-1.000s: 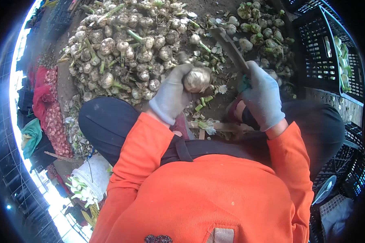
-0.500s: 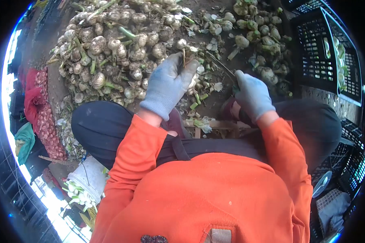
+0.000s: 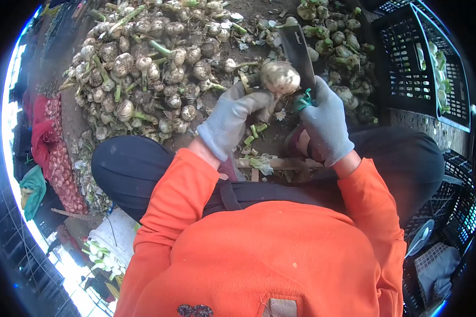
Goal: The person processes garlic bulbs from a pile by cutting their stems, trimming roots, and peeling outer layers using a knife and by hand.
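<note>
My left hand (image 3: 232, 117), in a grey knit glove, is closed on a garlic bulb (image 3: 280, 78), whose round body sticks out past the fingertips. The bulb is slightly smeared by motion. My right hand (image 3: 328, 124), gloved alike, grips a knife with a broad flat blade (image 3: 296, 50) pointing away from me. Green material (image 3: 303, 100) shows at the knife's handle. The blade stands right beside the bulb; whether they touch I cannot tell. Beyond my left hand lies a big heap of dirty garlic bulbs (image 3: 143, 68).
A smaller garlic pile (image 3: 344, 45) lies at the far right, beside a black crate (image 3: 407, 63) holding trimmed garlic. Cut stems (image 3: 251, 138) litter the ground before me. At left are a red mesh sack (image 3: 63, 169) and a white bucket (image 3: 116, 235).
A garlic bulb now shows in my left hand, which has shifted slightly right and down. The knife has turned its broad side into view and come beside the bulb.
</note>
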Motion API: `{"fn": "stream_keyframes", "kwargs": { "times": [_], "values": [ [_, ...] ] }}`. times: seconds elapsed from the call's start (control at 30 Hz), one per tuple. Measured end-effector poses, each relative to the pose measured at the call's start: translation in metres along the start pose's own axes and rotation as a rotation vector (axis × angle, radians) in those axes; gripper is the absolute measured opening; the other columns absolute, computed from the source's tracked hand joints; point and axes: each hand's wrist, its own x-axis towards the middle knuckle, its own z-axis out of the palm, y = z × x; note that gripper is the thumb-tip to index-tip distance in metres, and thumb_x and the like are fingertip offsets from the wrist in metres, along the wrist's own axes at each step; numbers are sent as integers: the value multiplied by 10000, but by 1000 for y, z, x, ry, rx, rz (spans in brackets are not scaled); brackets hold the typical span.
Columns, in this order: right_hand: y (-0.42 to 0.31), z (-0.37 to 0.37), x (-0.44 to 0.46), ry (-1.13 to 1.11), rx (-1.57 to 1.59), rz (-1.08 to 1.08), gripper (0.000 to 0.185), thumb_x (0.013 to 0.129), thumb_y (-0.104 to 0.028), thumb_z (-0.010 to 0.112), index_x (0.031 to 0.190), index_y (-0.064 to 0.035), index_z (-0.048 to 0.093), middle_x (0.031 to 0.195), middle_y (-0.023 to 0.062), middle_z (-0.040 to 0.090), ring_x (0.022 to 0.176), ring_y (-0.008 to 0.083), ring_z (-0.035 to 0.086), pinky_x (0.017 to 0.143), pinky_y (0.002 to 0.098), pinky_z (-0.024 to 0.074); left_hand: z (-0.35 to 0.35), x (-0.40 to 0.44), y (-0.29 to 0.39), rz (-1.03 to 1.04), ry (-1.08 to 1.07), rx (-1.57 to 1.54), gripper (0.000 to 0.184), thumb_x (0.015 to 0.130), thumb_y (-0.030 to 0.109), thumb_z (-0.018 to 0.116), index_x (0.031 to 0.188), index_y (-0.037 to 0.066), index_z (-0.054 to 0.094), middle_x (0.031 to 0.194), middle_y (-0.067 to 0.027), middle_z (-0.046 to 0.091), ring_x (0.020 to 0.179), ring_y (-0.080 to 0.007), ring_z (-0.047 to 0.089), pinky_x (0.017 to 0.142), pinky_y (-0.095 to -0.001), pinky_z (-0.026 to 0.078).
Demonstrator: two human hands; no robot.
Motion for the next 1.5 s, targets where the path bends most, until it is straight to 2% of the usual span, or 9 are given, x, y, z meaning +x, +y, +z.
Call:
{"fn": "stream_keyframes", "kwargs": {
  "times": [0.27,0.33,0.53,0.87,1.07,1.27,1.37,1.4,1.5],
  "values": [
    [-6,-9,-12,15,-627,-572,339,729,-56,650,1057,-76,567,829,114,585,767,325,609,651,417,467,17,7,19,40,-29,230,456,804,221,754,1181,37,574,991,-36,626,919,-153,605,847,-297,486],
    [-15,-11,-15,-32,-659,-677,374,706,-71,665,1067,-100,571,819,92,567,750,296,602,641,406,460,-4,14,6,206,8,709,368,802,257,769,1060,36,629,977,-44,676,891,-129,638,841,-287,501],
    [-13,-1,-19,-22,-748,-828,416,621,-271,775,939,-129,547,816,30,569,746,231,615,666,387,456,-11,-10,-2,340,101,839,929,759,445,776,1372,-30,265,995,-69,716,917,-184,679,823,-302,532],
    [2,5,5,14,-784,-887,266,720,-212,699,922,-121,552,772,39,569,714,245,618,655,389,475,-4,-15,-4,245,167,691,241,748,124,811,907,15,667,968,-52,683,895,-149,664,762,-289,542],
    [61,-10,35,-79,-772,-401,226,779,-70,603,1001,-78,563,887,158,643,851,373,635,722,466,501,36,-30,33,202,32,297,696,674,109,852,1246,24,464,1017,-41,624,885,-105,616,764,-250,526],
    [3,-13,13,166,-330,-369,266,772,-58,603,1034,-57,557,848,211,612,801,406,615,680,453,474,-4,-7,13,147,348,239,426,793,137,799,1145,48,576,949,-16,651,800,-102,626,687,-238,518],
    [2,-32,8,209,64,-257,268,819,-70,600,1085,-46,578,789,166,602,683,287,625,627,376,474,-23,10,-5,-131,465,253,302,839,259,759,1060,94,635,766,27,617,601,-71,561,536,-229,467],
    [-3,-41,3,176,167,-201,295,884,-77,626,1162,14,586,810,-45,570,703,56,541,596,237,440,-33,20,-19,-171,468,234,325,843,269,753,1083,94,623,755,26,614,594,-77,563,534,-230,472],
    [-23,-61,-8,197,506,-8,293,877,-54,618,1166,-11,592,801,-30,572,614,52,508,537,208,405,-32,39,-37,-275,350,135,494,875,265,694,1283,74,493,1002,-50,629,826,-135,619,649,-275,525]
  ]
}}
